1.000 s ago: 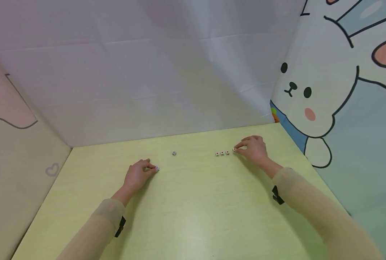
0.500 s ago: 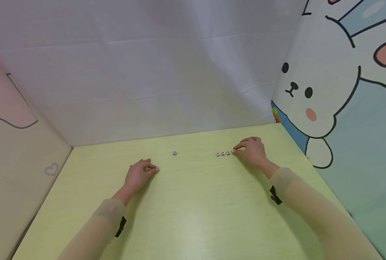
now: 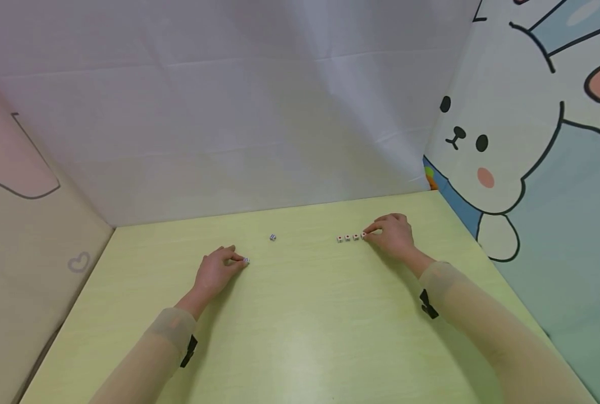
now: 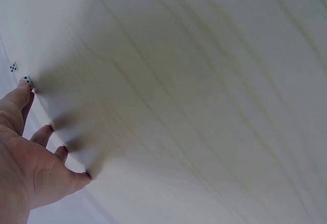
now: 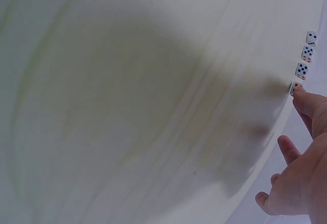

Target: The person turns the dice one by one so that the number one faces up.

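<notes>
My left hand (image 3: 217, 272) pinches a small white die (image 3: 246, 261) between thumb and fingertip, low over the table. In the left wrist view that die (image 4: 27, 82) shows dark pips. A loose die (image 3: 273, 238) lies a little farther back, to the right of this hand. On the right side, my right hand (image 3: 393, 235) pinches another die (image 3: 363, 235) at the right end of a short row. The rest of that row is three dice, the middle one (image 3: 347, 238) among them. The right wrist view shows the held die (image 5: 295, 88) with a red pip, close to its neighbour (image 5: 302, 71).
The pale yellow table (image 3: 289, 314) meets a white cloth backdrop (image 3: 259, 129) just behind the dice. A panel with a cartoon rabbit (image 3: 502, 157) borders the right side, and a pink and cream panel (image 3: 22, 235) borders the left.
My right hand has brought its die slightly down and left, narrowing the gap to the row. The left hand keeps its pinch on its die, nearly still.
</notes>
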Tool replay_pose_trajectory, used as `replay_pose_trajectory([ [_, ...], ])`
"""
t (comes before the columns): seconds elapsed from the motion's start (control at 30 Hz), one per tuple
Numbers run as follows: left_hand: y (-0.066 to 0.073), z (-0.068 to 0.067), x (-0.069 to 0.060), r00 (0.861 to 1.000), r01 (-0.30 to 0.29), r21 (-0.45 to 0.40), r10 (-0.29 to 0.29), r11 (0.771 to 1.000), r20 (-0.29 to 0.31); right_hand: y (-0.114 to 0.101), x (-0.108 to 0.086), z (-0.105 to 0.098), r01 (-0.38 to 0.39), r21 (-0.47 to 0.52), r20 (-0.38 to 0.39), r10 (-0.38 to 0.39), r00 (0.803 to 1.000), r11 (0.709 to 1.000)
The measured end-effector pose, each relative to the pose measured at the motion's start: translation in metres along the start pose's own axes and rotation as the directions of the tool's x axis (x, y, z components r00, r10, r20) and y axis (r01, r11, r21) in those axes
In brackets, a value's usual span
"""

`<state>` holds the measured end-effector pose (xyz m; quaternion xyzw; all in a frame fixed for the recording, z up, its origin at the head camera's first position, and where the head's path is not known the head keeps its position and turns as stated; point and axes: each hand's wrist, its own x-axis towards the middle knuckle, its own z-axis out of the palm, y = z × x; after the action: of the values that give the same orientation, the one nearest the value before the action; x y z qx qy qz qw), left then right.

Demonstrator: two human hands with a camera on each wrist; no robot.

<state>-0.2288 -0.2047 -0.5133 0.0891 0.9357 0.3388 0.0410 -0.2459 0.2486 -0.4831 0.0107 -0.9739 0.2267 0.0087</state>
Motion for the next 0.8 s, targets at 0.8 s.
replay_pose_trajectory([
  [0.8, -0.0027, 0.0004, 0.0017, 1.0, -0.002, 0.009, 0.002, 1.0, 0.001, 0.0058, 0.0008, 0.0017, 0.005, -0.011, -0.009, -0.005, 1.0, 1.0],
])
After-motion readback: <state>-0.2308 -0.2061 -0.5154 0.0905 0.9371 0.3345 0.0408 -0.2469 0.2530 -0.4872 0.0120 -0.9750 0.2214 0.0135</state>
